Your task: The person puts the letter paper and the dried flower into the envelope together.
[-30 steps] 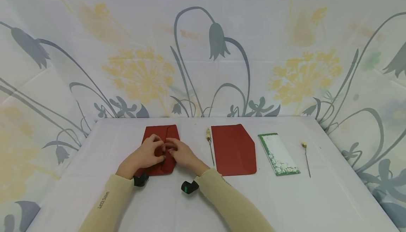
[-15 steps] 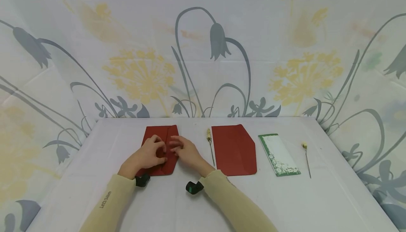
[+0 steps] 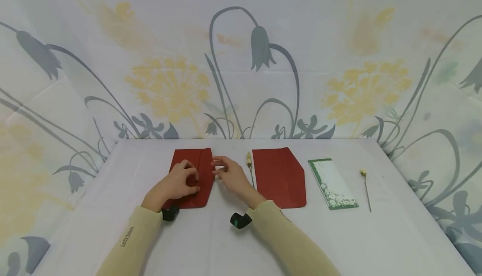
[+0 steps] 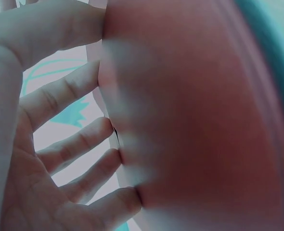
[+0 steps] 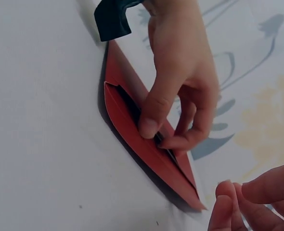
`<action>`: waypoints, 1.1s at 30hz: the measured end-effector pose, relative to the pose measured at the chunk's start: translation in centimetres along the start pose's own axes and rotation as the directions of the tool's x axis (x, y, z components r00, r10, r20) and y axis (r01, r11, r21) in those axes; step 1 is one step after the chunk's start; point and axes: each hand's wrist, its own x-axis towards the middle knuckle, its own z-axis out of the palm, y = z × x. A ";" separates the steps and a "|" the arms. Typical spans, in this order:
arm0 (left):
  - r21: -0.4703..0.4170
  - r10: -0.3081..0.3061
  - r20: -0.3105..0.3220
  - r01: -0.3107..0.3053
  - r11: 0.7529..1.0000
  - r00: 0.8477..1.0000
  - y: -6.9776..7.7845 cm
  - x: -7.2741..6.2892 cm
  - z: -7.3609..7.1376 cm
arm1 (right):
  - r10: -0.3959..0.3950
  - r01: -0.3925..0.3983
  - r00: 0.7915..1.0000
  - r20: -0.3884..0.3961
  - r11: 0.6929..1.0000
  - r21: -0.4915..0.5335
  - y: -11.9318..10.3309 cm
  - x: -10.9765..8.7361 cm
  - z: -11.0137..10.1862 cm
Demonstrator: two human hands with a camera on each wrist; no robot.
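My left hand point(image 3: 180, 181) lies over the left red envelope point(image 3: 205, 175), its fingertips and thumb touching the paper beside the flap. Seen from the left wrist, the spread fingers point(image 4: 82, 139) meet the red surface point(image 4: 204, 115). A dark slit shows along the flap point(image 5: 132, 130) near the left thumb in the right wrist view. My right hand point(image 3: 233, 177) hovers just off the envelope's right edge. Its fingers point(image 5: 267, 185) are loosely bent, with nothing between them.
Right of the hands lies a second red envelope point(image 3: 278, 179), with a dried yellow flower point(image 3: 249, 161) along its left side. Farther right are a white card with a green floral border point(image 3: 333, 184) and another dried flower point(image 3: 363, 174). A patterned cloth backdrop point(image 3: 241, 79) stands behind the table.
My right hand has drawn away to the right from the left envelope, its fingertips leaving the flap. My left hand has stayed at nearly the same place.
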 end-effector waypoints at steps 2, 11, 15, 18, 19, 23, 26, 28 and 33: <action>-0.006 0.003 0.004 -0.003 1.000 1.000 0.0 0.0 0.0 | 0.002 -0.002 1.000 -0.008 1.000 -0.010 0.0 -0.1 -0.4; -0.011 0.018 0.001 -0.018 1.000 1.000 0.2 0.0 0.0 | -0.013 0.010 0.999 -0.039 0.997 -0.071 0.5 -0.6 -2.6; -0.014 0.021 0.003 -0.020 1.000 1.000 0.2 -0.2 -0.1 | 0.005 -0.010 0.998 -0.057 0.996 -0.088 0.5 -1.0 -3.2; -0.013 0.017 0.005 -0.017 1.000 1.000 0.1 -0.3 -0.2 | 0.008 -0.016 0.997 -0.071 0.995 -0.101 0.6 -1.3 -3.6; -0.013 0.016 0.005 -0.016 1.000 1.000 0.2 -0.3 -0.2 | 0.008 -0.016 0.997 -0.078 0.994 -0.106 0.6 -1.4 -3.8; -0.011 0.013 0.003 -0.013 1.000 1.000 0.2 -0.2 -0.1 | -0.008 -0.007 0.994 -0.108 0.990 -0.139 0.8 -1.6 -4.7; -0.012 0.015 0.003 -0.015 1.000 1.000 0.2 -0.2 -0.2 | 0.000 -0.021 0.991 -0.136 0.988 -0.155 1.1 -1.7 -5.3; -0.010 0.016 0.006 -0.016 1.000 1.000 0.1 -0.2 -0.2 | 0.011 -0.036 0.988 -0.152 0.986 -0.160 1.3 -1.7 -5.7; 0.001 0.004 0.018 -0.004 1.000 1.000 0.1 -0.2 -0.2 | 0.039 -0.066 0.983 -0.177 0.987 -0.148 1.8 -1.9 -6.6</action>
